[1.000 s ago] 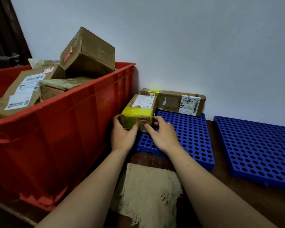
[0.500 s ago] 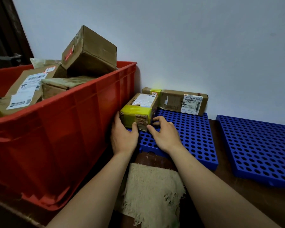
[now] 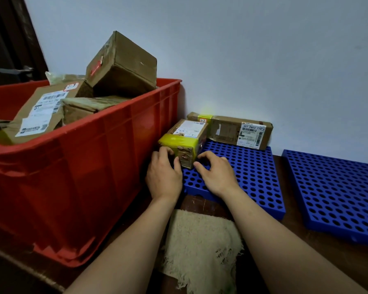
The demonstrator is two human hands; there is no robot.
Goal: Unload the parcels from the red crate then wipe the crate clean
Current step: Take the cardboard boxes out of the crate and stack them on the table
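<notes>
1. The light is dim and soft, and falls evenly on the pale wall (image 3: 263, 49) with a grey-blue cast.
2. The red crate (image 3: 83, 166) darkens toward its lower left, and deep shade fills the gap behind it.
3. Yellow tape on the small parcel (image 3: 179, 143) glows, with a faint green-yellow flare on the wall above.
4. Wide-angle bending tilts the door frame (image 3: 30, 39) and stretches the forearms (image 3: 125, 251).
5. The centre is sharp, and the long parcel (image 3: 240, 132) has readable label print.
</notes>
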